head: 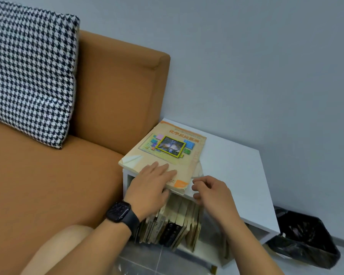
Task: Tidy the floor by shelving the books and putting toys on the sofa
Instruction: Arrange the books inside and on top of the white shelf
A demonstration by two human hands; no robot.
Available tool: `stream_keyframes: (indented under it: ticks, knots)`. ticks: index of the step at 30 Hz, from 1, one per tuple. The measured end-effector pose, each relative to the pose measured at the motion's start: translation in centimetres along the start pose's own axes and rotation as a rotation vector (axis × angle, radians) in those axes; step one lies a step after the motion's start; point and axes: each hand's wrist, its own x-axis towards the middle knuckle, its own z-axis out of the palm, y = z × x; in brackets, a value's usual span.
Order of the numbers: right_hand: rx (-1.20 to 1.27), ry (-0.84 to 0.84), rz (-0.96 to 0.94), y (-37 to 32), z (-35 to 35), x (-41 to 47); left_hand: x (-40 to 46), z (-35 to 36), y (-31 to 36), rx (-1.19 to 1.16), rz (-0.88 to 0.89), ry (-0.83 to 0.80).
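Beige book (163, 153) lies flat atop white shelf (232, 167), beside sofa (111, 100). Left hand (149, 187) presses on cover, fingers straight. Right hand (211, 192) curled at book's near corner; grip unclear. More books (173, 225) upright inside shelf.

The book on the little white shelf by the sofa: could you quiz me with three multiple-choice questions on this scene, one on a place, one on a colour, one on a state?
1. Where does the beige book lie?
A. on top of the white shelf
B. on the sofa seat
C. inside the bin

2. What colour is the sofa?
A. green
B. orange-brown
C. white

3. How is the left hand placed?
A. clenched in the air
B. gripping the cushion
C. fingers straight, flat on the book

Answers:
1 A, the book rests on the shelf's top, above the row of standing books.
2 B, seat and arm are orange-brown.
3 C, its fingers lie straight on the cover, while the right hand is loosely curled at the book's corner.
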Motion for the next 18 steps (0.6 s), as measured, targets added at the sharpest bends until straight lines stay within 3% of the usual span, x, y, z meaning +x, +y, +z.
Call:
stream_keyframes:
  ticks: [4, 7, 11, 13, 15, 18]
  knots:
    - [0.247, -0.097, 0.167, -0.2, 0.0, 1.2, 1.0, -0.7, -0.1, -0.051, -0.080, 0.316]
    - [0.491, -0.162, 0.268, -0.6, -0.5, 1.9, 0.9, -0.4, 0.6, -0.096, 0.033, 0.439]
    - [0.730, -0.259, 0.356, -0.3, -2.2, 2.3, -1.4, 0.6, 3.9, -0.209, 0.351, 0.299]
    - [0.734, -0.283, 0.374, 0.6, -3.1, 2.4, -1.9, 1.1, 4.2, -0.308, 0.383, 0.261]
    - [0.709, -0.283, 0.353, 1.4, -4.1, 2.4, -1.4, 0.7, 3.7, -0.555, 0.225, 0.280]
    - [0.644, -0.302, 0.274, 2.4, -5.8, 2.3, 0.3, -0.7, 1.8, -0.671, -0.153, 0.509]
